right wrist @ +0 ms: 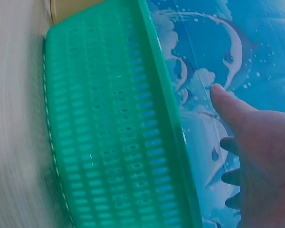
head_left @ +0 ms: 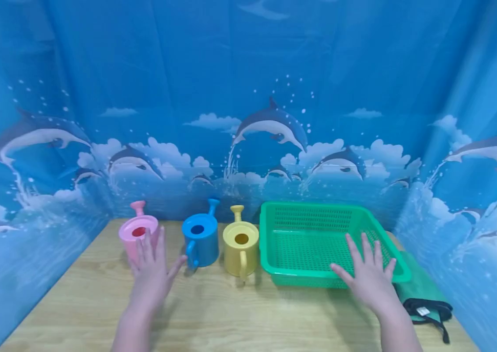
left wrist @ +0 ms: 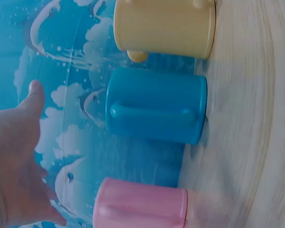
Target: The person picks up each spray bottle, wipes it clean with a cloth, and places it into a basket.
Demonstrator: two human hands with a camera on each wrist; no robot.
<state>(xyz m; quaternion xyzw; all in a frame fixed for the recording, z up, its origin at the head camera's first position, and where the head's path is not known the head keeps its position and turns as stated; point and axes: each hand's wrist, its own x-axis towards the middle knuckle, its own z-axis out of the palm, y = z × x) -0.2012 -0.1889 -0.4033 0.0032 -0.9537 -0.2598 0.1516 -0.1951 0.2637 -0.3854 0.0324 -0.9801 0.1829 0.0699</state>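
Observation:
In the head view my left hand (head_left: pixel 152 276), fingers spread and holding nothing, hovers in front of the pink watering can (head_left: pixel 131 239), partly covering it. To its right stand a blue watering can (head_left: pixel 207 244) and a yellow one (head_left: pixel 230 254), all upright. My right hand (head_left: pixel 369 278) is spread over the near right part of a green basket (head_left: pixel 305 278), with nothing in its grasp. The left wrist view shows the three cans side by side beyond my left hand (left wrist: pixel 19 161). In the right wrist view, the basket wall (right wrist: pixel 104 123) is beside my right hand (right wrist: pixel 266 152).
A folded green cloth item (head_left: pixel 421 283) with black trim and a strap lies at the right of the wooden table (head_left: pixel 239 318), partly behind the basket. A blue dolphin-print curtain (head_left: pixel 186 73) encloses the back and both sides.

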